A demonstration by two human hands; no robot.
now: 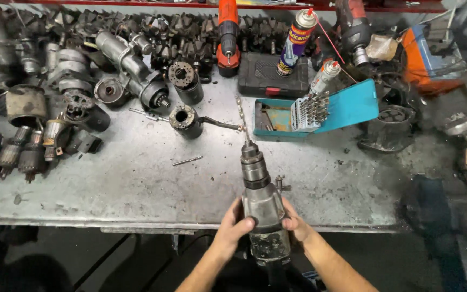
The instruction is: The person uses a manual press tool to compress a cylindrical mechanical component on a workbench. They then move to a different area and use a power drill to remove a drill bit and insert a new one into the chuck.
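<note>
Both hands, left hand (232, 227) and right hand (294, 223), were clamped around the grey drill (263, 208); keeping its bit (242, 120) steady above the bench (136, 178) looked wise

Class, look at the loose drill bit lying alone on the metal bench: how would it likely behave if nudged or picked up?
The loose drill bit is thin and round, so a sideways nudge would probably roll it across the bench. It looks like metal, so likely stiff. Being slender and flat on the surface, it may be fiddly to pinch.

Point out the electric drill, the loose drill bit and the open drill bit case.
electric drill (263, 208), head view, on its grey body
loose drill bit (187, 160), head view, mid-shaft
open drill bit case (352, 105), head view, on its teal lid
</note>
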